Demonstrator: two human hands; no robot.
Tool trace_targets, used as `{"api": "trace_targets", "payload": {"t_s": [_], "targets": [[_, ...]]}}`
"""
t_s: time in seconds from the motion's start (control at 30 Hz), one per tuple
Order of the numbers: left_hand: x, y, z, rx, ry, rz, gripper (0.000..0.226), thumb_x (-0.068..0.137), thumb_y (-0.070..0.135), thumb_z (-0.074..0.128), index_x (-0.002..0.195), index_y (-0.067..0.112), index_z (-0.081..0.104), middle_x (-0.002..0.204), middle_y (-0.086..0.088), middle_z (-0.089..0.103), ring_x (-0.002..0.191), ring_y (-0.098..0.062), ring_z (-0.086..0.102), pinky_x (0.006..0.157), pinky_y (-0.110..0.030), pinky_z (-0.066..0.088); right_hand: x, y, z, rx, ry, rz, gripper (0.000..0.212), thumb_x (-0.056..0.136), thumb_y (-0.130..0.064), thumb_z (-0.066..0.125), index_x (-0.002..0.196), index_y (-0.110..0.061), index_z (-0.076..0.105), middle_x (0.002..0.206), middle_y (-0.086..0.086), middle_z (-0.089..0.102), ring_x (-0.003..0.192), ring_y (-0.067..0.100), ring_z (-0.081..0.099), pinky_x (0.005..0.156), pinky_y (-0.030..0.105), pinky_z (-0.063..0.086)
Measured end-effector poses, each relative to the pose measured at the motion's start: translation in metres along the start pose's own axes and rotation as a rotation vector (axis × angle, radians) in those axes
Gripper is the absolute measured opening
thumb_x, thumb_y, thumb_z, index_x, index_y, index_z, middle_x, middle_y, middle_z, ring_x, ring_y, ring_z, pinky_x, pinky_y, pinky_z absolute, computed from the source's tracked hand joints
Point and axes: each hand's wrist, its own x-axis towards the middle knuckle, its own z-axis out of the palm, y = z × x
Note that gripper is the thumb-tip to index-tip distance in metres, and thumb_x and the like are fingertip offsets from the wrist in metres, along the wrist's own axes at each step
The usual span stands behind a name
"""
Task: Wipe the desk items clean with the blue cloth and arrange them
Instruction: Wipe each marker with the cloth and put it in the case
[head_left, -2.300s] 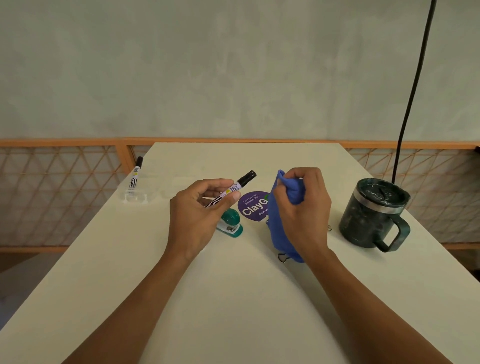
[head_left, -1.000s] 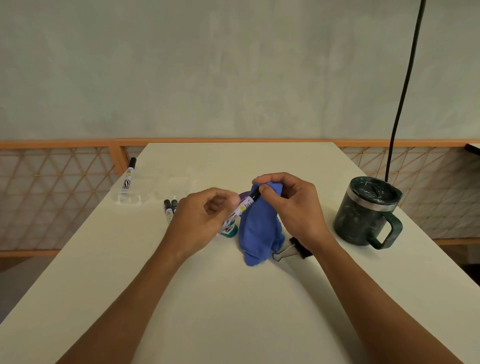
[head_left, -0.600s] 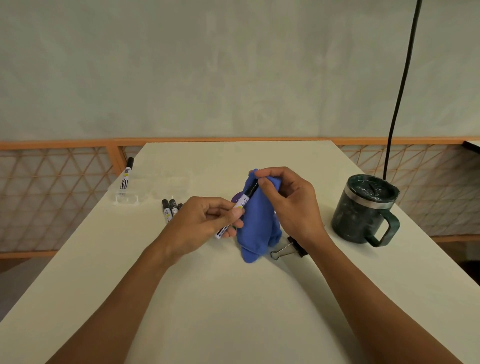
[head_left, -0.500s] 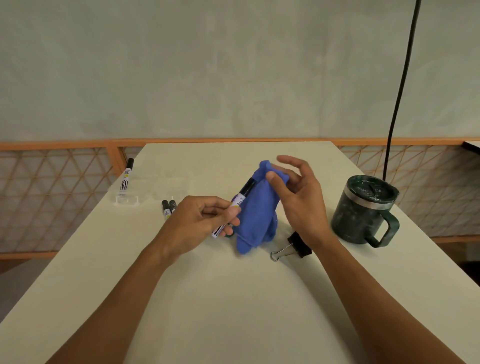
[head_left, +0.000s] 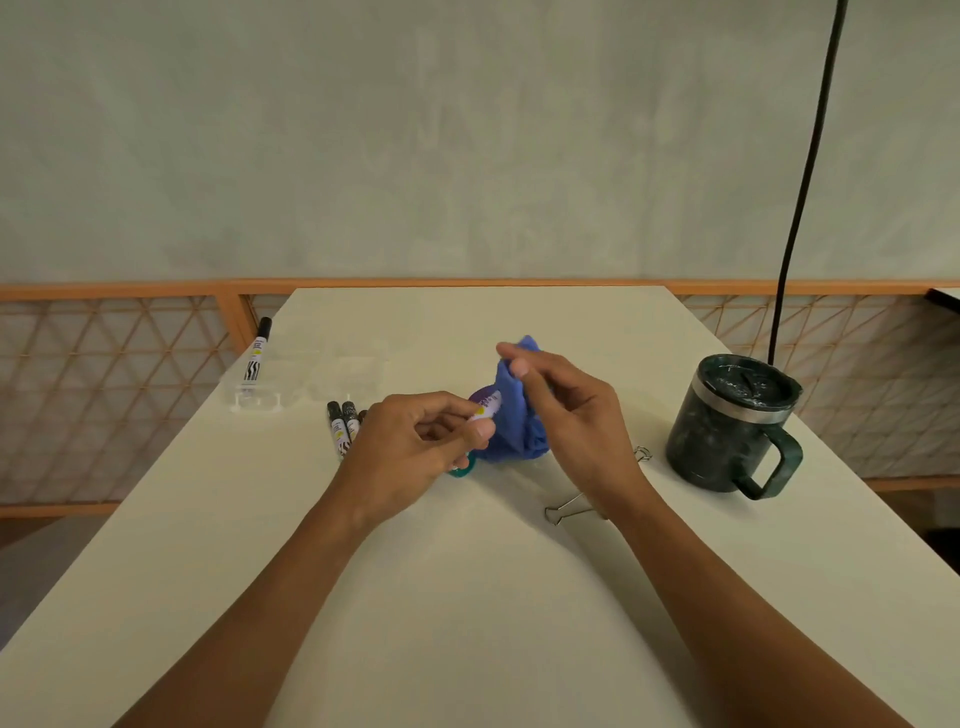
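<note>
Head view: left hand (head_left: 415, 441) pinched a marker (head_left: 485, 408) between thumb and fingers, the marker's far end buried in the blue cloth (head_left: 511, 421). Right hand (head_left: 566, 415) grasped the cloth's top, thumb and forefinger pinched, other fingers loosely curled. Cloth stood bunched around the middle of the table (head_left: 467, 597). Teal item (head_left: 461, 471) peeked out under the left hand, just beside the cloth. Spare markers (head_left: 343, 423) lay side by side, left of that hand. Lone marker (head_left: 257, 358) sat in a clear tray (head_left: 332, 379) at the left edge, toward the far-left corner. Binder clip (head_left: 569, 509) lay by the right wrist. Dark green mug (head_left: 727, 421) stood near the right edge.
</note>
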Motion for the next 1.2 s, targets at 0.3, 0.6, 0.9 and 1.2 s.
{"api": "trace_targets", "payload": {"t_s": [0.3,0.6,0.9,1.2], "targets": [[-0.002,0.001,0.001,0.071,0.018,0.071,0.009,0.096,0.022,0.083,0.105,0.021,0.084,0.087,0.002,0.08,0.077,-0.027,0.075,0.076,-0.035,0.065,0.004,0.002,-0.005,-0.03,-0.03,0.034,0.027,0.099,-0.025,0.078,0.126,-0.022,0.072,0.118,-0.002,0.078,0.114,0.022,0.074,0.104,0.048,0.059],[-0.002,0.003,0.001,0.125,0.077,0.086,0.012,0.094,0.023,0.085,0.106,0.023,0.084,0.083,0.003,0.08,0.069,-0.018,0.074,0.077,-0.037,0.064,0.006,-0.001,-0.004,0.037,0.1,0.054,0.022,0.116,-0.033,0.047,0.128,-0.015,0.051,0.107,0.002,0.082,0.105,0.021,0.078,0.093,0.039,0.064],[-0.004,0.008,0.0,0.132,0.12,0.1,0.01,0.095,0.024,0.084,0.105,0.024,0.085,0.082,0.005,0.079,0.068,-0.022,0.073,0.072,-0.032,0.062,0.008,0.003,-0.003,0.153,0.183,0.191,0.03,0.11,-0.037,0.058,0.121,-0.012,0.07,0.114,-0.002,0.079,0.107,0.015,0.075,0.09,0.037,0.062],[-0.005,0.007,0.0,0.054,0.042,0.035,0.006,0.099,0.024,0.078,0.103,0.022,0.083,0.087,0.001,0.081,0.067,-0.025,0.074,0.074,-0.035,0.064,0.004,0.001,-0.001,0.099,0.07,0.123,0.019,0.101,-0.025,0.075,0.119,-0.017,0.079,0.111,-0.003,0.081,0.101,0.016,0.077,0.088,0.033,0.061]]}}
